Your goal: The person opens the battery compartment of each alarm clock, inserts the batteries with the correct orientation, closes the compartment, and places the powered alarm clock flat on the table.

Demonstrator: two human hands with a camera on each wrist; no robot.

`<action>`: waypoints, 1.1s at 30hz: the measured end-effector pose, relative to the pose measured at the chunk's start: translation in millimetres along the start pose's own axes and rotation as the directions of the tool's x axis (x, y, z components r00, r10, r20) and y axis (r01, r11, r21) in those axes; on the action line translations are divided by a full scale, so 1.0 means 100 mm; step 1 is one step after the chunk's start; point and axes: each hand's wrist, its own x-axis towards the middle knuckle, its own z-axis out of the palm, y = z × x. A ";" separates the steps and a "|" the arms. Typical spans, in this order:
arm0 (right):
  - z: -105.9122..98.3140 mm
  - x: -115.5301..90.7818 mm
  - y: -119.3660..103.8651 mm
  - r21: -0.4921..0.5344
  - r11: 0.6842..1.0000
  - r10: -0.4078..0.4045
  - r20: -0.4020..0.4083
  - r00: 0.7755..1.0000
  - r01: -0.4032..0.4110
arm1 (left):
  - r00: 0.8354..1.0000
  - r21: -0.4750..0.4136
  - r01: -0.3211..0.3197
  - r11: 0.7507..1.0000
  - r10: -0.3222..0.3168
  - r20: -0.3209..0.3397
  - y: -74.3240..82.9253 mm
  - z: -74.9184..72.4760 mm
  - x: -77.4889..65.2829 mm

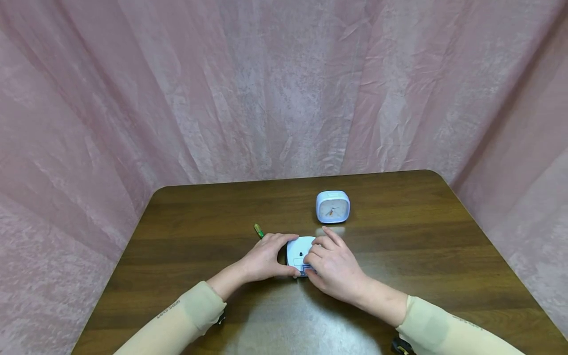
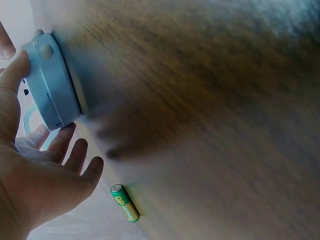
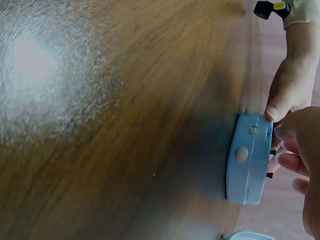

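Note:
A light-blue and white alarm clock lies face down on the table, its back upward. My left hand grips it by opposite edges, thumb at the near side and index finger at the far side; the other fingers are spread in the left wrist view. Bent over the clock's back is my right hand, fingertips at a recess near the lower edge. Whether they pinch anything there is hidden. A green and gold battery lies on the table just beyond my left hand.
A second alarm clock of the same kind stands upright behind my right hand, its dial toward me. The brown wooden table has rounded far corners, and pink curtains hang around it.

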 end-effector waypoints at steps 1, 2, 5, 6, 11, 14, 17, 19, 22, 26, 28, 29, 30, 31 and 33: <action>0.01 0.00 0.00 -0.004 1.000 0.001 -0.003 1.000 -0.001 | 1.000 0.001 0.000 1.000 0.000 -0.001 0.00 0.00 0.00; 0.01 0.00 -0.01 -0.006 1.000 0.003 -0.002 1.000 -0.004 | 1.000 -0.001 -0.001 1.000 0.001 -0.003 0.00 0.00 0.00; 0.03 0.01 -0.01 -0.022 1.000 0.000 0.000 1.000 0.000 | 1.000 -0.002 0.001 1.000 -0.001 -0.006 -0.01 0.01 0.00; 0.04 0.01 -0.01 -0.031 1.000 -0.004 0.001 1.000 0.004 | 1.000 -0.003 0.000 1.000 0.000 -0.008 -0.01 0.01 0.00; 0.07 0.02 -0.02 -0.068 0.997 -0.021 -0.002 1.000 0.021 | 1.000 -0.011 0.001 1.000 -0.001 -0.009 -0.01 0.01 -0.01; 0.08 0.03 -0.02 -0.068 0.997 -0.027 -0.015 1.000 0.026 | 1.000 -0.014 0.003 1.000 -0.003 -0.006 -0.01 0.00 -0.01; 0.09 0.03 -0.02 -0.067 0.997 -0.031 -0.021 0.999 0.029 | 1.000 -0.016 0.005 1.000 -0.005 -0.003 -0.01 0.00 -0.01; 0.09 0.03 -0.02 -0.072 0.997 -0.038 -0.021 0.999 0.036 | 1.000 -0.017 0.005 1.000 -0.005 -0.001 -0.01 0.00 0.00; 0.09 0.03 -0.02 -0.092 0.995 -0.047 -0.018 0.999 0.045 | 1.000 -0.019 0.006 1.000 -0.006 0.000 -0.01 0.01 0.00; 0.08 0.02 -0.02 -0.102 0.993 -0.066 -0.026 0.997 0.063 | 1.000 -0.021 0.006 1.000 -0.006 0.000 -0.01 0.02 0.00; 0.08 0.03 -0.03 -0.102 0.992 -0.077 -0.038 0.996 0.073 | 1.000 -0.025 0.002 1.000 -0.002 -0.002 0.00 0.01 0.00; 0.08 0.02 -0.03 -0.100 0.992 -0.083 -0.043 0.996 0.078 | 1.000 -0.028 0.001 1.000 -0.001 -0.003 0.00 0.01 0.00; 0.09 0.02 -0.03 -0.099 0.992 -0.088 -0.049 0.995 0.083 | 1.000 -0.031 0.001 1.000 -0.001 -0.003 0.00 0.01 0.00; 0.09 0.02 -0.03 -0.096 0.991 -0.096 -0.059 0.994 0.090 | 1.000 -0.034 -0.001 0.999 0.001 -0.004 0.00 0.01 0.00; 0.10 0.02 -0.02 -0.093 0.991 -0.107 -0.067 0.992 0.101 | 1.000 -0.040 -0.005 0.999 0.005 -0.007 0.01 0.01 0.00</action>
